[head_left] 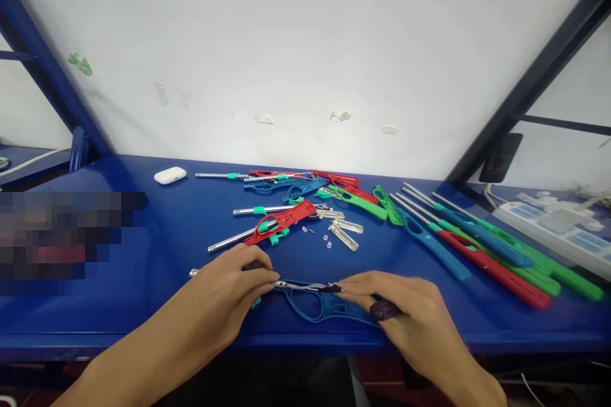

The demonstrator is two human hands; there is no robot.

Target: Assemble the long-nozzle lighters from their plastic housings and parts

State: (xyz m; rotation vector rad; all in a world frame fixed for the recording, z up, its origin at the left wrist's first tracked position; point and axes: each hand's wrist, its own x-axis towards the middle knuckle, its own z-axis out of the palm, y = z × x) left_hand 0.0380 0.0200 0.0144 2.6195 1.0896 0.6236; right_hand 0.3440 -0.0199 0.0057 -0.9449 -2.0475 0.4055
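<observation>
Near the table's front edge, my left hand pinches a metal lighter tube between thumb and fingers. Thin wires run from the tube to a small black igniter part, which the fingertips of my right hand grip. A dark, rounded tool handle is tucked in the same right hand; its tip is hidden. Below the wires lies a blue lighter casing half with a trigger-guard loop. A bit of green plastic shows beside my left hand.
Opened lighters with red casing pieces, clear fuel tanks and tiny pink bits lie mid-table. Several whole stick lighters rest at the right, by a white power strip. A white case sits back left, a blurred patch nearer.
</observation>
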